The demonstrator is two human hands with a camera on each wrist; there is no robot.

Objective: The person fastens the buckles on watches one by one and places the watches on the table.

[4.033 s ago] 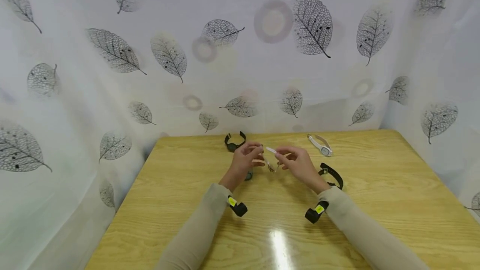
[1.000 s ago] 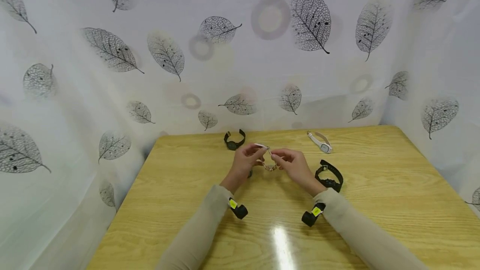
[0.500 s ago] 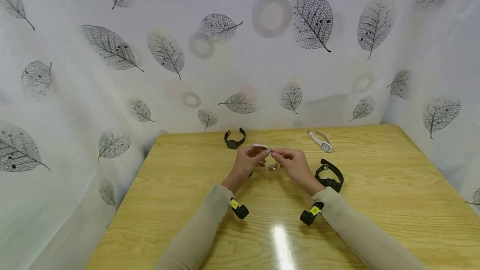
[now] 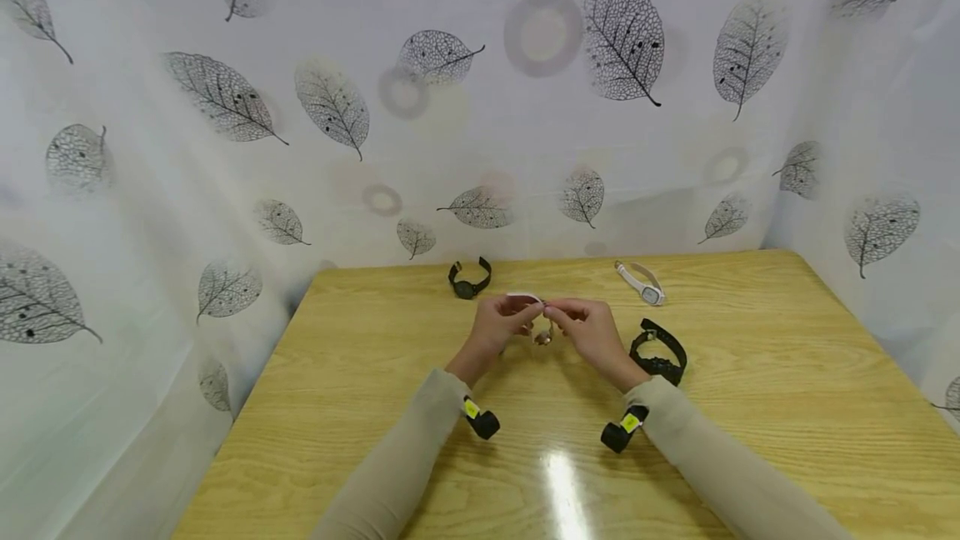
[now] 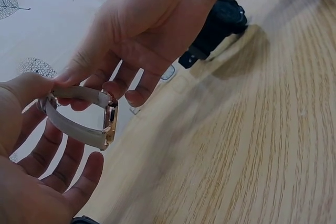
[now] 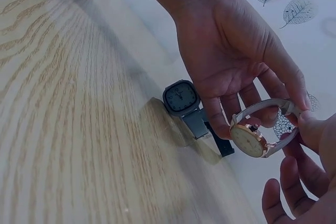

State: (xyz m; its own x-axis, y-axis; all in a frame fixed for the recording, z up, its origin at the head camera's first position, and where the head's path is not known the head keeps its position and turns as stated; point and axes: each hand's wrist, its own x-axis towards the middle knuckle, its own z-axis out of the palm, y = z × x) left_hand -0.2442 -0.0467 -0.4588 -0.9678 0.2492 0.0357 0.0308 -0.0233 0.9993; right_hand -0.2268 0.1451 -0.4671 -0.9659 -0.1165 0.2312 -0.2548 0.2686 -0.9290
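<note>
Both hands hold a wristwatch (image 6: 249,140) with a rose-gold case, a pale dial and a light strap (image 5: 73,129). The strap is bent into a loop, the case hanging at its lower side. My left hand (image 4: 495,325) pinches the strap where its two ends meet, thumb against fingers. My right hand (image 4: 588,332) pinches the same spot from the other side, fingertips meeting the left's. A white strap end shows above the left fingers in the head view. The buckle is mostly hidden by the fingertips.
A black watch (image 4: 465,289) lies at the back left of the wooden table (image 4: 375,440), a white watch (image 4: 651,295) at the back right. Beside the right wrist lies a chunky black watch (image 4: 660,367). A grey square watch (image 6: 181,97) sits behind the left hand.
Four seconds ago the strap ends were apart, one in each hand. The hands have come together, and the strap now forms a loop. Over the last second they barely move.
</note>
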